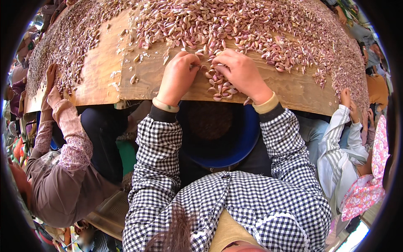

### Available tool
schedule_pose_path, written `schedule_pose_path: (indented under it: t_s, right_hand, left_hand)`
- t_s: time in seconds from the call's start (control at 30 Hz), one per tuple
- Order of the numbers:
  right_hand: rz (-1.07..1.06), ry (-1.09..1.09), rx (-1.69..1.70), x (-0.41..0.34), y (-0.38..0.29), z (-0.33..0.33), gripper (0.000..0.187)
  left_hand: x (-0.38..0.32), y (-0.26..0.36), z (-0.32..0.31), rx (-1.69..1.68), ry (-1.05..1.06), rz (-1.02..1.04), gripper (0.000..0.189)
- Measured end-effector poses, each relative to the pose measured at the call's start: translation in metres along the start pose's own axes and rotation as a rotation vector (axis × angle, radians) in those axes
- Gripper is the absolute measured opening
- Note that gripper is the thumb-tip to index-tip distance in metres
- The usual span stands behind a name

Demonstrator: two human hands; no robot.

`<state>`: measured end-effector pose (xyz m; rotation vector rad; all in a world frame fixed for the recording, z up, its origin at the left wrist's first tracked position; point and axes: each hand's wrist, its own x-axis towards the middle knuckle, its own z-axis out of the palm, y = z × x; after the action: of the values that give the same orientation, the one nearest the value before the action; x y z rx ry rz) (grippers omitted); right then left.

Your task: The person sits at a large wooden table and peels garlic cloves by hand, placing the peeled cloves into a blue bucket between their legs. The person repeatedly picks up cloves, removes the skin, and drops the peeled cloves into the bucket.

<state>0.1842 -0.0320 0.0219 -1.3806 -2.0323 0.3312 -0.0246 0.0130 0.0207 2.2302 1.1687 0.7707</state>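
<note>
Garlic cloves with pinkish skins (220, 19) lie in a broad heap across the wooden table. My left hand (182, 72) is just above the boards at the heap's near edge, fingers curled inward; whether it pinches something cannot be told. Close by on the right, my right hand (234, 71) bends its fingers over a small tongue of cloves (222, 88) that runs to the table's front edge. What lies under its fingertips is partly hidden. Below that edge, between my forearms, stands a blue tub (217, 162) with a dim brownish mass at its bottom.
A co-worker's hands (53, 88) rest by cloves at the left, and another co-worker's hands (349, 100) are at the right edge. The wooden table (144, 85) has a seam and scattered skin flakes left of my hands. More people line its far sides.
</note>
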Motion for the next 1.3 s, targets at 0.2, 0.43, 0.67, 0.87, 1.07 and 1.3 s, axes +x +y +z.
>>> schedule_pose_path:
  t_s: [0.2, 0.43, 0.67, 0.87, 1.07, 1.3]
  right_hand:
    - [-0.039, -0.022, -0.035, 0.008, 0.006, 0.009, 0.014]
    - [0.444, -0.083, 0.733, -0.01, 0.026, -0.028, 0.015]
    - [0.773, -0.191, 0.585, -0.027, 0.045, -0.055, 0.029]
    - [0.373, -0.131, 0.144, -0.043, 0.007, -0.026, 0.03]
    - [0.259, -0.091, 0.031, -0.046, -0.008, -0.008, 0.025]
    - [0.316, 0.201, 0.146, -0.018, 0.013, -0.01, 0.016]
  left_hand:
    - [-0.001, 0.001, 0.0, -0.059, 0.021, -0.027, 0.012]
    - [0.001, 0.004, -0.001, -0.049, 0.036, 0.012, 0.013]
    - [-0.001, 0.027, 0.01, -0.031, -0.063, 0.028, 0.039]
    - [-0.003, 0.038, 0.036, 0.11, -0.093, 0.249, 0.028]
    - [0.002, 0.026, 0.034, 0.088, -0.034, 0.165, 0.013]
    - [0.001, 0.029, 0.025, 0.006, -0.084, 0.114, 0.014]
